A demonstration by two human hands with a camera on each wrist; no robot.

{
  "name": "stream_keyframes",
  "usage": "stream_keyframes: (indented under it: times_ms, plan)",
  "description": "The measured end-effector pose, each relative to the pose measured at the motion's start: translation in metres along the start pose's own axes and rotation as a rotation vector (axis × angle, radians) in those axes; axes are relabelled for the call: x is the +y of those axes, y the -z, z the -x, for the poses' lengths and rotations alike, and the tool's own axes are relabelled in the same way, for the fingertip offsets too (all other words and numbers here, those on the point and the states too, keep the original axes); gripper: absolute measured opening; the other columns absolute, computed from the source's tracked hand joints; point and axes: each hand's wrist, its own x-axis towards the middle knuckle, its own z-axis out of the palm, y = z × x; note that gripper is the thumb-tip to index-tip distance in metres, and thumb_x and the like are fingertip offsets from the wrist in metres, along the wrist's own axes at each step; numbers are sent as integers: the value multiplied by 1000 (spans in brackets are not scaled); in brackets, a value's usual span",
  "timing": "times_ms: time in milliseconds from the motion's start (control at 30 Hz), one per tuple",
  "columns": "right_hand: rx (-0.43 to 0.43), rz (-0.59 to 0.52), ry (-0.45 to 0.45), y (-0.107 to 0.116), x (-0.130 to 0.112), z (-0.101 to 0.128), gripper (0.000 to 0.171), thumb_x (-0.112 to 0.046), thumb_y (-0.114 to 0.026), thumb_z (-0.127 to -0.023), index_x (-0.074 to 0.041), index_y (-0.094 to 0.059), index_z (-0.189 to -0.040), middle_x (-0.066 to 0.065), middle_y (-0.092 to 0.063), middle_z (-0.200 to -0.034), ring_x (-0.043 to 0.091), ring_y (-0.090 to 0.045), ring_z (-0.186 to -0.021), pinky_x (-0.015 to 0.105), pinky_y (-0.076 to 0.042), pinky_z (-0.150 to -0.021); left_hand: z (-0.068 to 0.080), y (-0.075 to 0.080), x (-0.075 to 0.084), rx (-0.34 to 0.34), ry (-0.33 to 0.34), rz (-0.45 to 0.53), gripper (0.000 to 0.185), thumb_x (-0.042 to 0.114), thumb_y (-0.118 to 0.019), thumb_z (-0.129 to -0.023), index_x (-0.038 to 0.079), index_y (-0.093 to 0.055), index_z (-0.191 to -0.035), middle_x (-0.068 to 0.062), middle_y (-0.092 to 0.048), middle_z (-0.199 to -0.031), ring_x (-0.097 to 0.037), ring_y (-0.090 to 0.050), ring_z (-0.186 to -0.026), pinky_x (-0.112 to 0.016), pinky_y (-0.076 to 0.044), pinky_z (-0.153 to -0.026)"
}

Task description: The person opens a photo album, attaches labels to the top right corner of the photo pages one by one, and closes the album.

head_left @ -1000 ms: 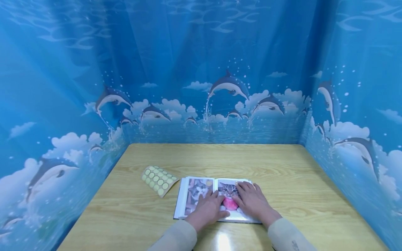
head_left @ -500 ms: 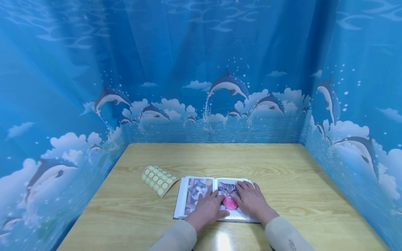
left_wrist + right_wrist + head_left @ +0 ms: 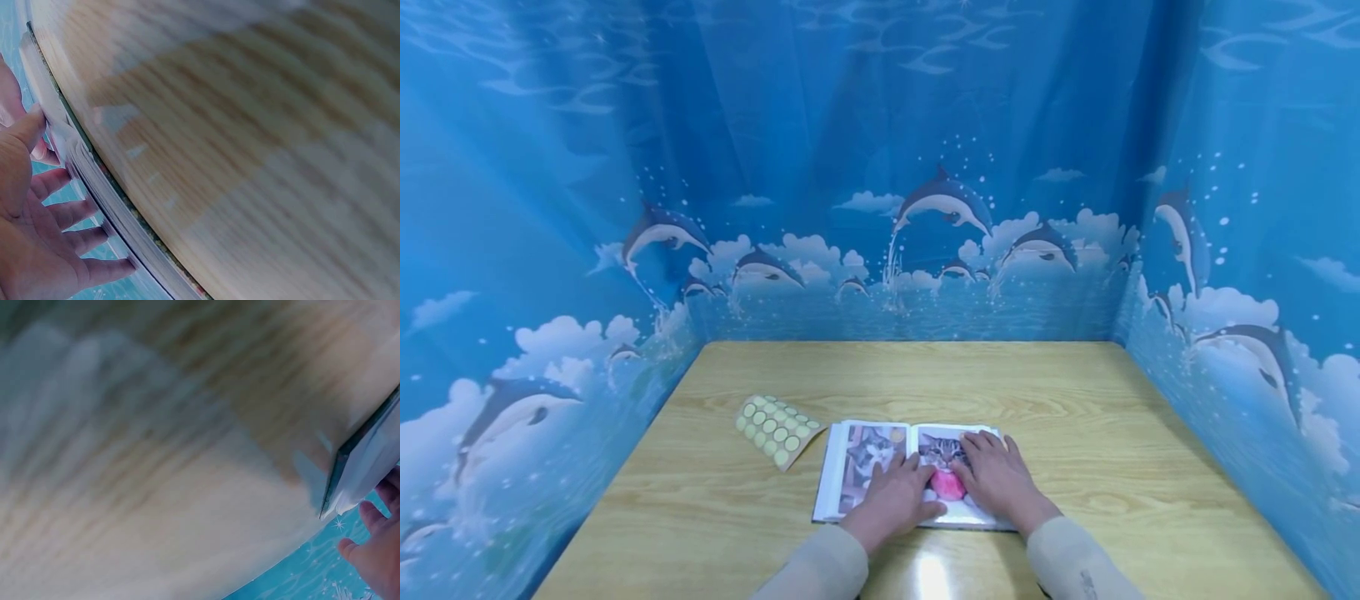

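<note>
An open book (image 3: 880,475) lies on the bench (image 3: 1075,433), near its front edge and about midway across. Both hands rest on it, palms down.

The left hand (image 3: 895,498) lies flat over the lower part of the left page, reaching across the spine. Its fingers (image 3: 901,468) are straight and slightly spread, pointing away from the person, and the thumb angles toward the other hand. The forearm comes up from the lower edge in a pale sleeve (image 3: 820,567) and slants inward. In the left wrist view the hand (image 3: 25,206) shows from the side, with its fingers (image 3: 69,212) stretched out and parted against the book's edge (image 3: 94,181).

The right hand (image 3: 996,482) lies flat on the right page, fingers straight and a little apart, their tips near the page's top edge. It covers most of a cat picture (image 3: 942,454); a pink patch (image 3: 947,485) shows between the two hands. In the right wrist view only a few fingertips (image 3: 375,519) appear beside the book's corner (image 3: 356,469); how they lie there I cannot tell.

A sheet of round stickers (image 3: 777,429) lies just left of the book, slightly curled, apart from both hands. A blue dolphin curtain (image 3: 880,167) encloses the bench on three sides.
</note>
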Motion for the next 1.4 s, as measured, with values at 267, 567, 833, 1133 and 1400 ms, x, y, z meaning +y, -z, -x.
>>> stream_keyframes:
  times_ms: [267,567,833,1133,1400]
  plan:
    - [7,-3,-1,-2,1,-1,54,-40,-51,-102,-2,-53,-140,15,-50,-146,40,-39,-137,65,-19,-113,-1,0,0,-4,2,2,71,62,-65,-85,23,-53,-143,-9,-42,-153,-36,-32,-143,-64,-29,-111]
    - [21,-3,-4,-4,2,-3,52,-38,-52,-102,-2,-54,-139,14,-51,-144,40,-40,-136,65,-21,-113,-1,-1,0,-8,11,17,71,61,-65,-85,22,-53,-143,-9,-41,-153,-36,-31,-144,-64,-27,-111]
    - [15,-2,-13,-4,1,-3,52,-38,-51,-102,-2,-54,-140,14,-51,-145,40,-40,-136,65,-20,-113,-1,0,0,-7,12,22,71,60,-66,-85,22,-54,-143,-10,-42,-153,-36,-31,-144,-64,-27,-111]
    - [32,-7,-10,-6,1,-4,52,-37,-53,-101,-1,-54,-139,14,-52,-144,40,-40,-136,65,-21,-113,0,1,0,-8,8,22,71,60,-65,-85,22,-53,-143,-10,-41,-154,-36,-30,-144,-64,-27,-111]
    - [54,-10,11,-7,1,-4,57,-39,-52,-101,2,-51,-140,20,-50,-142,41,-40,-136,64,-21,-113,-2,0,0,-7,3,5,71,61,-65,-85,22,-53,-143,-10,-41,-154,-36,-31,-144,-64,-28,-111]
